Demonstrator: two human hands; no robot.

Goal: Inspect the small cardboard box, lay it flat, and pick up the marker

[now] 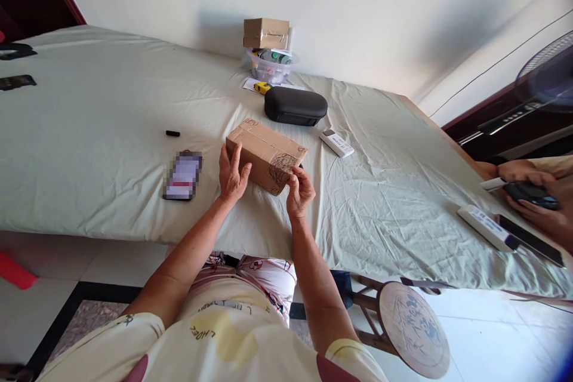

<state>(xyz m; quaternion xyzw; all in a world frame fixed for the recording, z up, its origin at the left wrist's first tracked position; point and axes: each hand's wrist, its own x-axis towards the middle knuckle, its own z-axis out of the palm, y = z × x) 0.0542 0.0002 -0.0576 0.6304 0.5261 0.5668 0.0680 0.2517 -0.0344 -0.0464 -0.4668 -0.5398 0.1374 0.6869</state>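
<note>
A brown cardboard box (266, 142) with dark printed patterns sits near the front edge of the cloth-covered table. Against its left end and front side rests my left hand (233, 174), fingers and thumb spread over the corner, holding it. My right hand (300, 192) pinches at the box's right end, thumb and index finger together at the edge by the printed pattern. A small dark thing shows just behind those fingertips; I cannot tell what it is. To the left of the box lies a phone (182, 176) with its screen blurred out.
Behind the box are a black zip case (295, 105), a yellow tape measure (262, 88) and a plastic tub (271, 67) topped by a smaller carton (266, 33). A white power strip-like device (337, 143) lies right. Another person's hands (532, 191) hold a dark object. A stool (414, 329) stands below.
</note>
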